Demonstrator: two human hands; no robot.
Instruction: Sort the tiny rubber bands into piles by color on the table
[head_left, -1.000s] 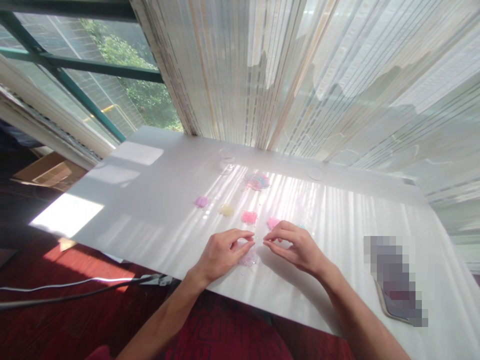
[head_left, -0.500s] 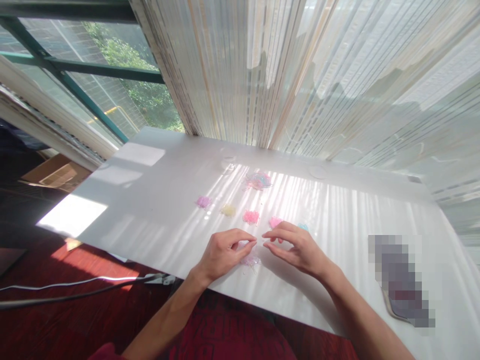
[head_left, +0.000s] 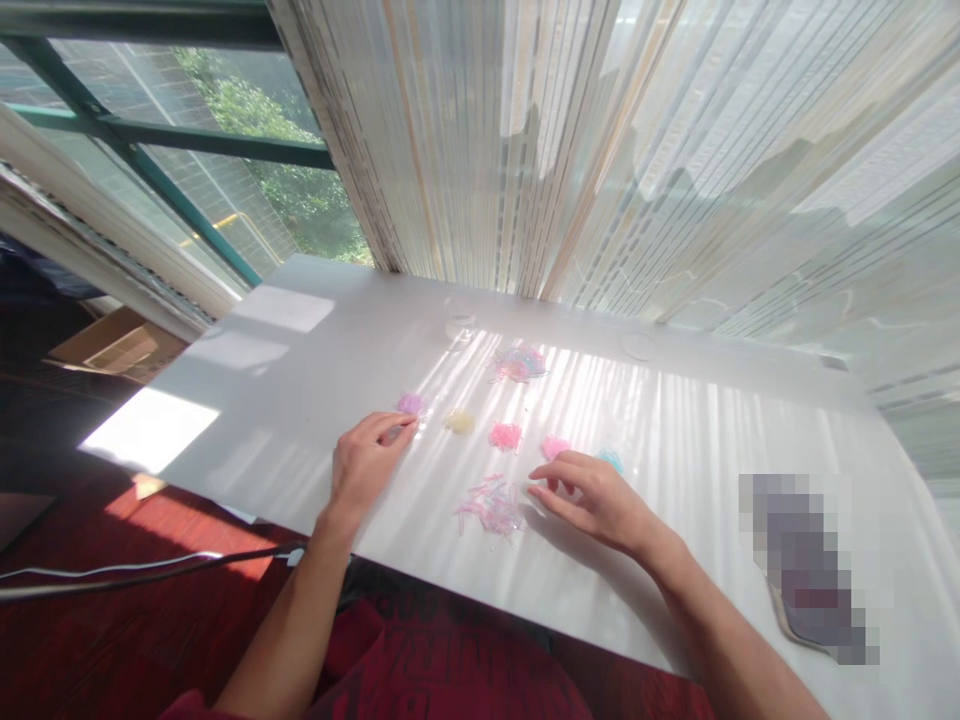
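My left hand (head_left: 370,458) is at the purple pile (head_left: 411,404), its thumb and fingertips pinched together at the pile's near edge. Whatever is in that pinch is too small to make out. Over the table, my right hand (head_left: 589,492) hovers with thumb and fingers apart, holding nothing I can see. Left of it lies a loose mixed pile (head_left: 493,508) of thin pink, lilac and pale blue pieces, resembling small rubber bands. Single-colour piles stand in a row: yellow (head_left: 459,421), coral (head_left: 505,435), pink (head_left: 556,447) and blue (head_left: 610,461), the last two just beyond my right hand.
Farther back lies another mixed pile (head_left: 519,364), with a small clear container (head_left: 460,328) behind it and a clear round lid-like disc (head_left: 638,346) to the right. A blurred-out phone-like object (head_left: 814,575) lies at right. Striped curtains (head_left: 480,150) hang behind the white table (head_left: 285,400).
My left hand has moved left and away from me, from the near mixed pile to the purple pile, uncovering the mixed pile. My right hand has stayed almost still.
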